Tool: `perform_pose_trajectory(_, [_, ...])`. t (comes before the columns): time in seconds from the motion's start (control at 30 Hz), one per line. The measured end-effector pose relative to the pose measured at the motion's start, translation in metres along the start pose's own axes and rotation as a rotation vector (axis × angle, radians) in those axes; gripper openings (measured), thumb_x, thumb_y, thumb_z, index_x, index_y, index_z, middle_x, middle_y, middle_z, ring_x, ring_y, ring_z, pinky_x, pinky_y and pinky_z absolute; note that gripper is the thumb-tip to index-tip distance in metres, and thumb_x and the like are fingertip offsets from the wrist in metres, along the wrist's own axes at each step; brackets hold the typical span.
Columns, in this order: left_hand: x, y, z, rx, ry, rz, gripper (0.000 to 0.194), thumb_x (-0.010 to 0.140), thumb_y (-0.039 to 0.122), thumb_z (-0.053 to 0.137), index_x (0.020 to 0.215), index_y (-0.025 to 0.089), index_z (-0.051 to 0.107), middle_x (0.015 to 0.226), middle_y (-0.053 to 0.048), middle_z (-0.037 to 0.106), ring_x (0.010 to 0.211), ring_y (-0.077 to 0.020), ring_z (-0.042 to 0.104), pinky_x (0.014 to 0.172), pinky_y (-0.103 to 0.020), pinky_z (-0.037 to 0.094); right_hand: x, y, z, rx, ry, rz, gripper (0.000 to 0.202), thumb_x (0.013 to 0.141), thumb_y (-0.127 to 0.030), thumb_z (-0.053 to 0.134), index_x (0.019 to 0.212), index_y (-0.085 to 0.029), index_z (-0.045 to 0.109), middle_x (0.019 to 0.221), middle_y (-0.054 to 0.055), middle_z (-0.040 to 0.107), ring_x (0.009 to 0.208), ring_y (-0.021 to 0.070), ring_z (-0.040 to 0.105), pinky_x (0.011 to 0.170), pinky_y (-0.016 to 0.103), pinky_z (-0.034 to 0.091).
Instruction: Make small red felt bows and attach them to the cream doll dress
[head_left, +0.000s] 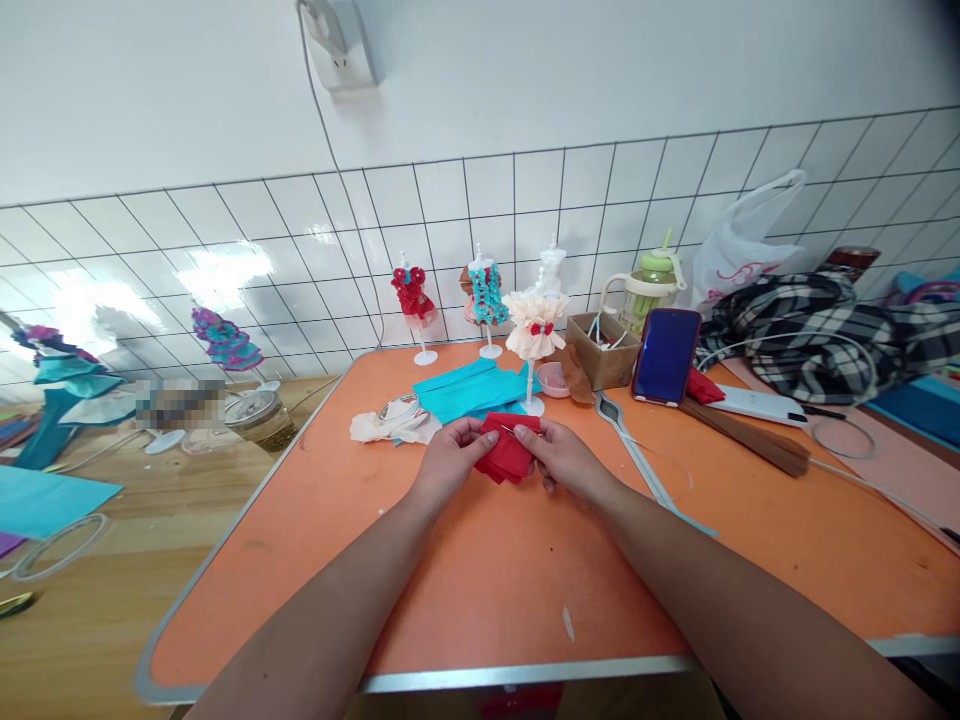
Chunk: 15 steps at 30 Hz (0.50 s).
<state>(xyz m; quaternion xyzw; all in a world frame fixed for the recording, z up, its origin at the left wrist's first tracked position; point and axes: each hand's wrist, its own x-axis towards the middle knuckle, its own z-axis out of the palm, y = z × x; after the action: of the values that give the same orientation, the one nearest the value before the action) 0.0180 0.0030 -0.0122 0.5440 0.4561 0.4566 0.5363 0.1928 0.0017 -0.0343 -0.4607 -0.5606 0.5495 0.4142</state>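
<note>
Both hands meet above the middle of the orange table, with a folded piece of red fabric (507, 460) between them. My left hand (456, 455) pinches its left edge, thumb on top. My right hand (556, 455) grips the right edge, its thumb pressed on the top near a thin, shiny, needle-like item (510, 431). Just behind the fabric stands a small white dress form in a cream ruffled dress (534, 335) with a red bow. Turquoise cloth (469, 390) lies behind my hands, and cream fabric scraps (390, 422) are to the left.
Small dress forms in red (412, 297) and turquoise (487, 295) stand at the back. A cardboard box (611, 362), green-lidded bottle (651, 285), upright phone (667, 355), scissors (637, 460) and brown strip (750, 437) sit right. A wooden table (195, 520) adjoins left.
</note>
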Motion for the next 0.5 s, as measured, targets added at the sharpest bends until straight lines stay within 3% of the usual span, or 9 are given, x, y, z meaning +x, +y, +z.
perform_pose_trajectory(0.37, [0.0,-0.001,0.002,-0.009,-0.011,0.007,0.03,0.067,0.039,0.074,0.081,0.014,0.063,0.075,-0.002,0.067,0.067,-0.0144,0.062,0.06,-0.024,0.047,-0.005,-0.014,0.002,0.049,-0.002,0.038,0.042,0.081,-0.046,0.057,0.11,-0.016,0.061,0.057,-0.003,0.05,0.038,0.0051,0.033,0.031,0.018,0.024])
perform_pose_trajectory(0.5, [-0.001,-0.001,0.002,-0.029,0.007,-0.009,0.029,0.069,0.04,0.072,0.082,0.014,0.064,0.077,-0.002,0.069,0.068,-0.0144,0.062,0.063,-0.025,0.048,-0.003,-0.013,0.0,0.017,0.0,0.039,0.044,0.08,-0.05,0.057,0.109,-0.017,0.061,0.061,-0.002,0.053,0.041,0.0068,0.038,0.031,0.019,0.026])
